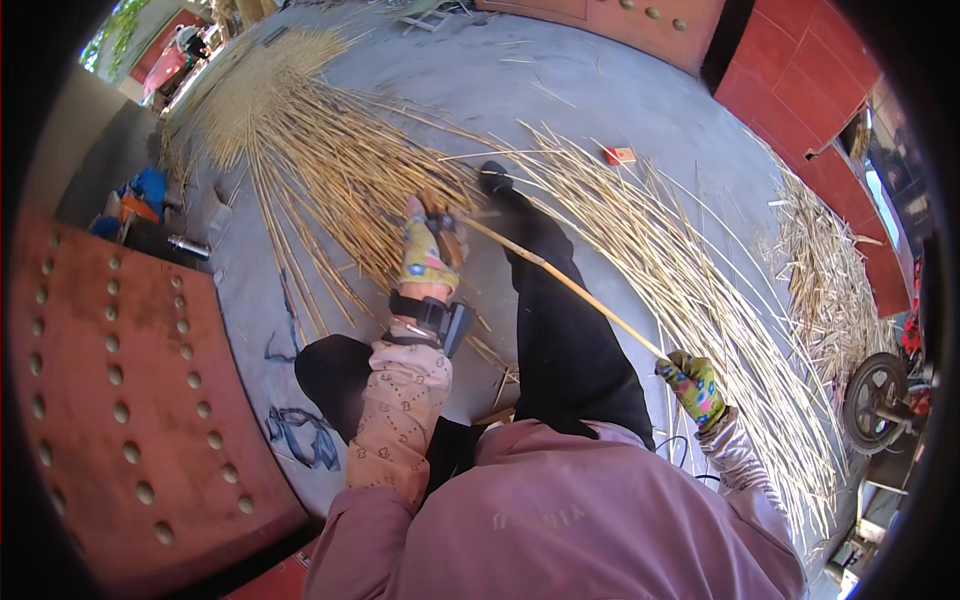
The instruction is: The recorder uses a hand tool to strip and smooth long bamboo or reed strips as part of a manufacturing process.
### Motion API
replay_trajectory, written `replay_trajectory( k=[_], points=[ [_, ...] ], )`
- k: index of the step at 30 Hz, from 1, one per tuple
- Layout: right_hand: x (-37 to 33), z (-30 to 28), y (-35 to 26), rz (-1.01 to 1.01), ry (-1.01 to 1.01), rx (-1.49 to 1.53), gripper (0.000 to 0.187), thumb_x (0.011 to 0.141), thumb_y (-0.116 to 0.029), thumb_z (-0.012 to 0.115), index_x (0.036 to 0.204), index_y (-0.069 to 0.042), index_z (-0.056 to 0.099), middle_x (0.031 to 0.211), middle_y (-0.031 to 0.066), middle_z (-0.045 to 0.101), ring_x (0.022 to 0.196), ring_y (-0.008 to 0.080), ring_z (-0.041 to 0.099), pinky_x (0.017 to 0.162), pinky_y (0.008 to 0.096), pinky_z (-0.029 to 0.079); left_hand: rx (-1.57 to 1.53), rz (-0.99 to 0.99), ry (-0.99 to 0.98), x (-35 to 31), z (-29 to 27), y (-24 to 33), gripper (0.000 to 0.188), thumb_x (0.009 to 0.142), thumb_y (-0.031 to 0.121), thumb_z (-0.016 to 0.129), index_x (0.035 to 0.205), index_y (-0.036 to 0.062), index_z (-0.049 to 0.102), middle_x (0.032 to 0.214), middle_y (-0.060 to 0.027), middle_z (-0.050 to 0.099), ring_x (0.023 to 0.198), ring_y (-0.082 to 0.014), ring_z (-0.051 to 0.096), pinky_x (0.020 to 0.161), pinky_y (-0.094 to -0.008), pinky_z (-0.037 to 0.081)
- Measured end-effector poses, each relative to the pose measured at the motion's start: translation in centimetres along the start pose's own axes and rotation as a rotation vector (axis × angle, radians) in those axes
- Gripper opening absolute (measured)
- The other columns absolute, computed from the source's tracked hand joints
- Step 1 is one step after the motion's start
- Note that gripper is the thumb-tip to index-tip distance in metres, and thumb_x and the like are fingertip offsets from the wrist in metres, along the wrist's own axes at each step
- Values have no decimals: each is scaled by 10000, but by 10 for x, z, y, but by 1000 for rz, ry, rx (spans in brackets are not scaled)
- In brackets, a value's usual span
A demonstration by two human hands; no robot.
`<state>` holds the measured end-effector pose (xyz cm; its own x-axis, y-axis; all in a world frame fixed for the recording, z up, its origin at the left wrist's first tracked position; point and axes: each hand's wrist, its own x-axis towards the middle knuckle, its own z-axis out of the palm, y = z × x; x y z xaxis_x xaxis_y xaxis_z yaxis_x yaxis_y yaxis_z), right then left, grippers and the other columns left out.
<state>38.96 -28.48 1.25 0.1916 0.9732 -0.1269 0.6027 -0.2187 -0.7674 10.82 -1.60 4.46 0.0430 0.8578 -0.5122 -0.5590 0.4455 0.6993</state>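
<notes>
A long thin cane [570, 285] runs slantwise across my front. My right hand [694, 388], in a green flowered glove, is closed round its near end at the right. In a matching glove, my left hand [430, 248] is closed on a brown, hand-sized piece [452, 243] at the cane's far end. A thin grey part sticks out beside it; its exact kind is unclear. Beyond my left hand lies a fanned heap of brownish canes [320, 150]. Paler, stripped-looking canes [650, 235] lie in a long sheaf on the right, passing beside my right hand.
Red studded panels [130, 400] stand at the left. A pile of pale peelings [825, 270] lies by the red tiled wall, near a wheel [874, 400]. A small red box [620, 155] rests on the grey floor [440, 75]. My dark-trousered leg [570, 350] stretches forward between the cane piles.
</notes>
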Motion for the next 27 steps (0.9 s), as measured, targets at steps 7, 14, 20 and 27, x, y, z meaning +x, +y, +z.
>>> replay_trajectory(
  k=[7,14,20,27],
  points=[
    [1,-51,46,-51,-30,111,178,784,-195,569,730,-30,606,629,88,574,523,114,502,478,254,396,-447,-308,-537,30,14,-15,517,710,584,496,712,67,521,547,-18,491,426,-126,467,381,-225,368],
    [43,-73,46,-206,517,-635,436,693,-11,518,1113,-124,484,788,116,535,631,267,520,513,339,409,21,-95,-323,2,76,-58,529,715,658,394,622,145,482,407,23,362,312,-94,311,289,-215,250],
    [71,-72,29,-128,326,-678,472,630,-24,514,1092,-107,468,812,104,501,680,292,521,552,374,421,65,156,-277,-37,98,-66,456,766,557,441,893,123,502,635,-2,465,445,-78,398,395,-194,333],
    [75,-29,38,13,153,-385,201,669,-48,462,867,-53,499,765,124,541,720,321,543,583,397,423,-35,401,-243,-58,109,-69,425,826,455,419,1174,209,419,680,78,456,464,-56,374,394,-177,291]
  ],
)
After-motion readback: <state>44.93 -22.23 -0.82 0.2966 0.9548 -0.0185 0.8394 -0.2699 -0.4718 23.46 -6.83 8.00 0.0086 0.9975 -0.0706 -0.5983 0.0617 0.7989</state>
